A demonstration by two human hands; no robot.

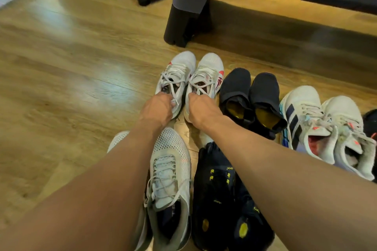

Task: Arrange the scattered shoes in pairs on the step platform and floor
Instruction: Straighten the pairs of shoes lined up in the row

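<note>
On the floor [81, 71], left hand [158, 109] and right hand [201, 108] are each gripping one of the white sneakers [209, 71] at its opening, side by side. Loose laces [169, 81] are risking a snag on withdrawal, possibly dragging the pair askew into the black slip-ons [238, 85].

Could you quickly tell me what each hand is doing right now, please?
Left hand: gripping the left red-trimmed shoe.
Right hand: gripping the right red-trimmed shoe.

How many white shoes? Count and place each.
6. Far pair in left hand and right hand; mesh shoe nearest, its mate mostly behind the left arm; striped pair right. Others may be hidden.
</note>
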